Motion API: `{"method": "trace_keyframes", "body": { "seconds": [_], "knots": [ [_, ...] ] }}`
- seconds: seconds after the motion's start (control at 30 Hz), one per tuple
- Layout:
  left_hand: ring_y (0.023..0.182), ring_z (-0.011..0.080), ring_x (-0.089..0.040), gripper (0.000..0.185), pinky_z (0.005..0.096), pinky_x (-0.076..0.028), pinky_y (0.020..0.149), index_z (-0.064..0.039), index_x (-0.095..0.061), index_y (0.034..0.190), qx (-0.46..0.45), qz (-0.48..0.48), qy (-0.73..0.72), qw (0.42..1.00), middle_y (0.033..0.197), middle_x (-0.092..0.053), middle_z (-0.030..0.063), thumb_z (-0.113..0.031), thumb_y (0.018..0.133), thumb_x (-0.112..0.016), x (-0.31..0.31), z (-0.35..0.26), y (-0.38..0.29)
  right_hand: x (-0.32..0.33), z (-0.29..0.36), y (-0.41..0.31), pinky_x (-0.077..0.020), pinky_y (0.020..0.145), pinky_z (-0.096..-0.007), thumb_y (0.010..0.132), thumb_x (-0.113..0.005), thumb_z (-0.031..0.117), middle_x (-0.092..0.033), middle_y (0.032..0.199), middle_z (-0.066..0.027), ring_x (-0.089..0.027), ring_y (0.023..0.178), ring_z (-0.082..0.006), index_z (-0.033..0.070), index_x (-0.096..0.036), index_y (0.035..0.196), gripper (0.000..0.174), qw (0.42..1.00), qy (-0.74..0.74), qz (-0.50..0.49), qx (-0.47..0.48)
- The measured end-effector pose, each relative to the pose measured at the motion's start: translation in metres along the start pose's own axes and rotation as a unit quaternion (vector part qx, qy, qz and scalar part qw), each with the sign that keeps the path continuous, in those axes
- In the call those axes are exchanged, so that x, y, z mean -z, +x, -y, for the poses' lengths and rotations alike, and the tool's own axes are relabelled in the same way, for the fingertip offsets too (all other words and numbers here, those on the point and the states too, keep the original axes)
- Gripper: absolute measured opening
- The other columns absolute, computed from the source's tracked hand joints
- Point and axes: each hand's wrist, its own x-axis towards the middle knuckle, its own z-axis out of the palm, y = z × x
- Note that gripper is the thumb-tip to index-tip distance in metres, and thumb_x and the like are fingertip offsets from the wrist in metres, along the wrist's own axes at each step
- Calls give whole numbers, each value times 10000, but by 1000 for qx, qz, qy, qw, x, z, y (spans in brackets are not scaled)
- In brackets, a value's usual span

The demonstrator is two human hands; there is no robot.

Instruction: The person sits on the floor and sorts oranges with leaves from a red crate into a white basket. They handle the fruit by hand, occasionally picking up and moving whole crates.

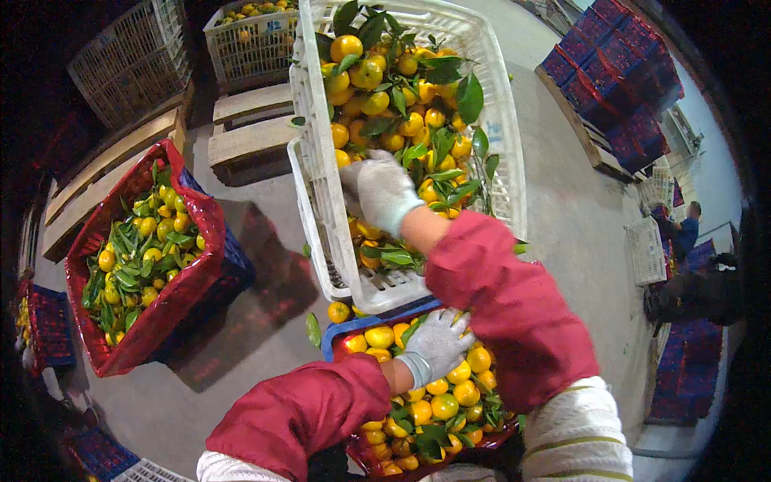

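Note:
My right hand [380, 190], in a pale knit glove, reaches into a white plastic crate [506, 138] of orange citrus fruits [375, 103] with green leaves. Its fingers touch the fruits near the crate's left wall; whether they hold one is hidden. Gloved the same way, my left hand [438, 344] rests palm down, fingers somewhat spread, on the fruits in a blue crate [361, 324] with a red plastic liner, close in front of me. What lies under its palm cannot be seen.
On the floor at the left stands a red-lined blue crate [232, 265] of leafy fruits. Wooden pallets [253, 141] and more white crates [250, 57] are behind it. Stacked blue crates [608, 66] stand at the upper right, and a person [688, 232] is at the far right.

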Motion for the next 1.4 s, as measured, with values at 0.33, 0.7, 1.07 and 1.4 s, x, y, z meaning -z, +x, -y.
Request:
{"method": "trace_keyframes", "body": {
  "seconds": [0.33,0.7,1.07,1.4],
  "knots": [
    [1450,398,-411,418,567,-295,1204,-206,-702,1342,-7,-73,69,995,1480,-557,133,-322,967,-557,-34,-5,13,66,-87,166,-527,1018,-479,872,-725,332,-703,1231,-255,-655,1172,-456,31,-593,1361,590,922,-3,-260,-288],
    [1436,413,-432,604,533,-373,1146,-214,-566,1484,4,-100,56,993,1556,-485,199,-411,921,-666,-27,3,4,83,-22,-151,-531,947,-366,940,-711,339,-690,1234,-173,-675,1116,-270,-31,-493,1457,671,875,346,-165,-297],
    [1365,497,-435,533,586,-383,1121,-72,-658,1282,17,-90,59,994,1455,-475,312,-355,839,-745,-15,-4,2,30,15,-347,-542,1007,-370,892,-781,309,-698,1231,-179,-688,1140,-269,14,-546,1421,650,731,481,-97,-474],
    [1344,434,-453,593,556,-409,1088,-222,-652,1401,4,-136,57,989,1374,-501,233,-307,823,-756,-22,-4,5,30,6,-330,-510,1015,-503,1017,-506,530,-706,1191,-286,-663,1156,-451,42,-704,1244,573,802,355,122,-465]
  ]
}}
